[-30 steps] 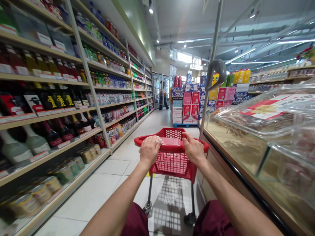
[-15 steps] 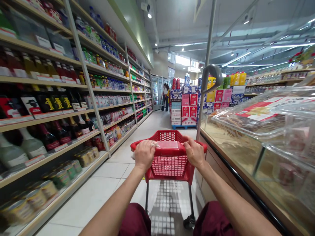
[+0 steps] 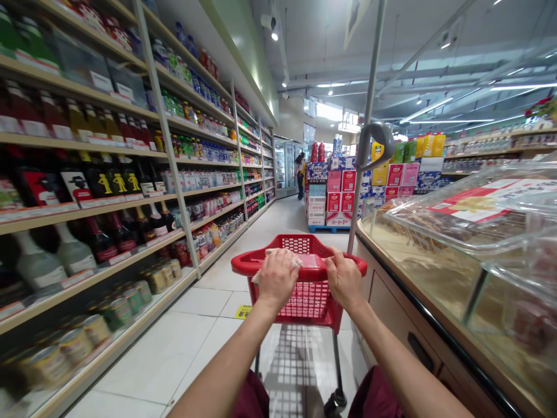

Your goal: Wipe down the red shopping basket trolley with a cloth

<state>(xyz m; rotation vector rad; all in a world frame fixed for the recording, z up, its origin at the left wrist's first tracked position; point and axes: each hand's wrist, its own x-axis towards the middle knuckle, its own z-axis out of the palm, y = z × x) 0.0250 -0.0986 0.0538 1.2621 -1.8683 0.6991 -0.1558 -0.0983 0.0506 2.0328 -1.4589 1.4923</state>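
A red plastic shopping cart [image 3: 300,239] stands in front of me, its handle bar running across the near side. My left hand [image 3: 278,277] is closed over a whitish cloth [image 3: 296,262], pressing it on the left-middle part of the handle. Bits of the cloth stick out beside the fingers. Toward the right end, my right hand [image 3: 343,277] grips the handle with its fingers wrapped round. Between the two hands lies a pinkish panel [image 3: 310,260] set in the bar.
Shelves of bottles and cans [image 3: 174,200] line the left side. On the right runs a glass-sided counter [image 3: 391,255] with clear plastic packs; a grey post [image 3: 368,104] rises at its corner. Stacked boxes [image 3: 333,200] stand ahead, and a person [image 3: 300,174] is farther off.
My left hand has slid to the right along the handle with the cloth, closer to my right hand. My right hand keeps its grip. The view has turned slightly left.
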